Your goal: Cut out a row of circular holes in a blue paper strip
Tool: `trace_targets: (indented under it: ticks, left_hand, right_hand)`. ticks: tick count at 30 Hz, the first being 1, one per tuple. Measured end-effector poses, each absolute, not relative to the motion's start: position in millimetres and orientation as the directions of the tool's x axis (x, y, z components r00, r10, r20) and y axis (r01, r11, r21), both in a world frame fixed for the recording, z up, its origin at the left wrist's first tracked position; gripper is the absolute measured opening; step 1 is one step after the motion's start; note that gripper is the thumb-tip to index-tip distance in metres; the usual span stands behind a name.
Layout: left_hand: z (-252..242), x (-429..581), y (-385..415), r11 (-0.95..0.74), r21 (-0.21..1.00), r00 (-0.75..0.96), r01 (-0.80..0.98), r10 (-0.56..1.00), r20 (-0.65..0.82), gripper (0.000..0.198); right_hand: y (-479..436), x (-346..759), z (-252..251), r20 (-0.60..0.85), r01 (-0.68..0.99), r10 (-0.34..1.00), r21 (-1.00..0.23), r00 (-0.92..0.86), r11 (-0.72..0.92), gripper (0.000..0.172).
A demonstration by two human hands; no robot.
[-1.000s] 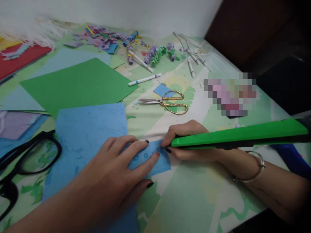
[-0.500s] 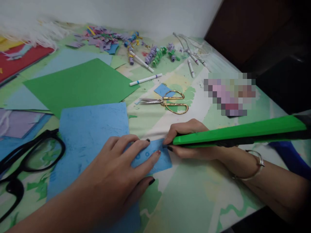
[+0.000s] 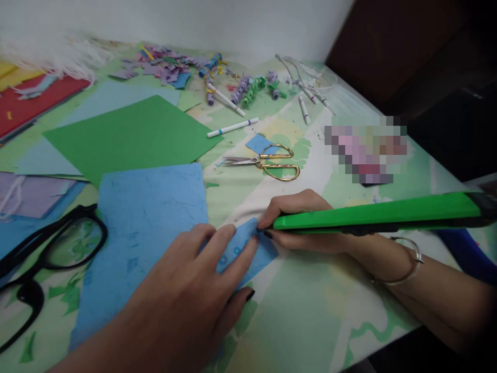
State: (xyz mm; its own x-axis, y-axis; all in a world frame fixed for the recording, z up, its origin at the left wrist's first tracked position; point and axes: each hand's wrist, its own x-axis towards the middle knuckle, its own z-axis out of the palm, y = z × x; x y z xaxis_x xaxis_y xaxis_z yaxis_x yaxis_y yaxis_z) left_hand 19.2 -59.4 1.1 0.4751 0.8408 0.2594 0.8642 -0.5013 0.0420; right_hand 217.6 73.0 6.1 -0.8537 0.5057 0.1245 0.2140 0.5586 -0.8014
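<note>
My one camera is sitting on my head and facing forward and down across the table (image 3: 318,305), seeing it from above. It is staying close enough that my left hand (image 3: 194,280) is filling much of seven o'clock, while my right hand (image 3: 306,220) is showing smaller at four. Beyond them, the table is stretching away to the pale wall (image 3: 233,26) at twelve, where my view is ending.

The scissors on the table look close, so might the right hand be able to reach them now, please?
Probably yes: nothing visible blocks the way to the scissors, though the right hand holds a green tool.
</note>
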Motion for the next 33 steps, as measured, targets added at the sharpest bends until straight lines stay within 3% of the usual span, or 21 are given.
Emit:
trace_targets:
  ticks: [33]
  left_hand:
    - [-13.8,18.1,-63.5,-0.521,-0.014,0.495,0.854,0.804,0.329,0.046]
  right_hand:
    - [69.1,213.4,7.6,0.166,0.264,0.577,-0.766,-0.799,0.586,0.013]
